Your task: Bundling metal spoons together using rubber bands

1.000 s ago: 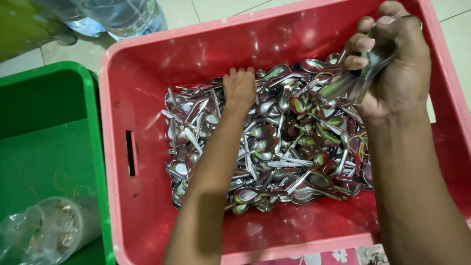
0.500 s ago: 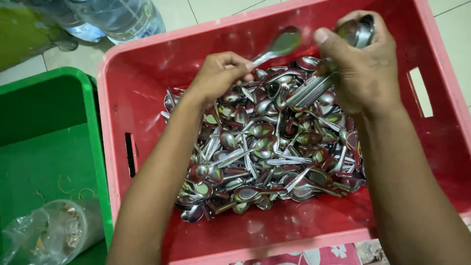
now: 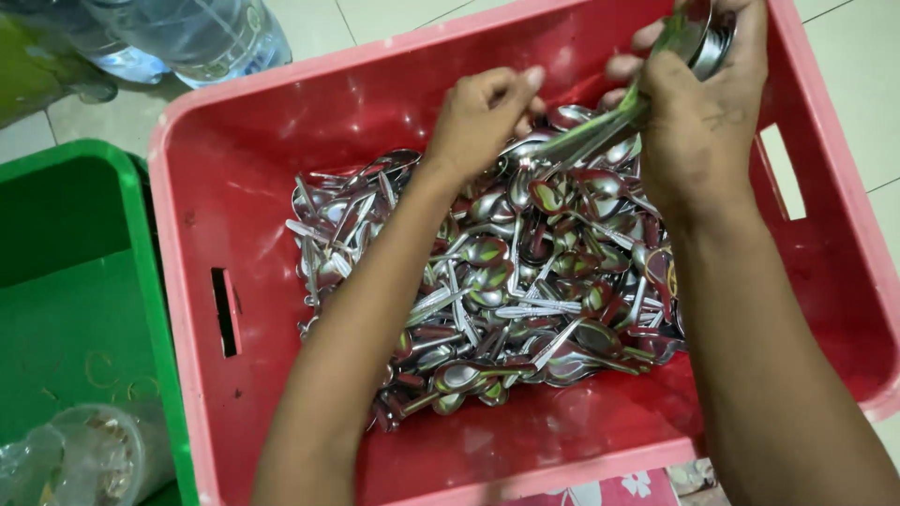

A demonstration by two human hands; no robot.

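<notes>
Because its high walls are keeping loose metal from sliding away, the red crate point(image 3: 234, 187) is filling most of the view, with the heap of steel spoons point(image 3: 497, 290) lying across its floor from the centre out toward 3 o'clock. At 9 o'clock a green crate point(image 3: 84, 281) is sitting just beside it, touching or nearly so, and a crumpled clear plastic container point(image 3: 84, 459) is resting in its near corner at 8 o'clock. Up at 11 o'clock a clear water bottle point(image 3: 197, 33) is lying on the tiled floor.

Over the far edge of the heap, at 1 o'clock, the right hand point(image 3: 703, 122) is wrapping tightly around a gathered bundle of spoons point(image 3: 600, 126), bowls stacked together at the top near the crate's rim and handles fanning down toward the pile; holding them aligned this way is keeping them together. At 12 o'clock the left hand point(image 3: 483, 108) is curling into a narrow pinch, fingertips meeting right by the bundle's handles. Whether a spoon is sitting inside that pinch I cannot tell, since the knuckles are hiding it.
</notes>
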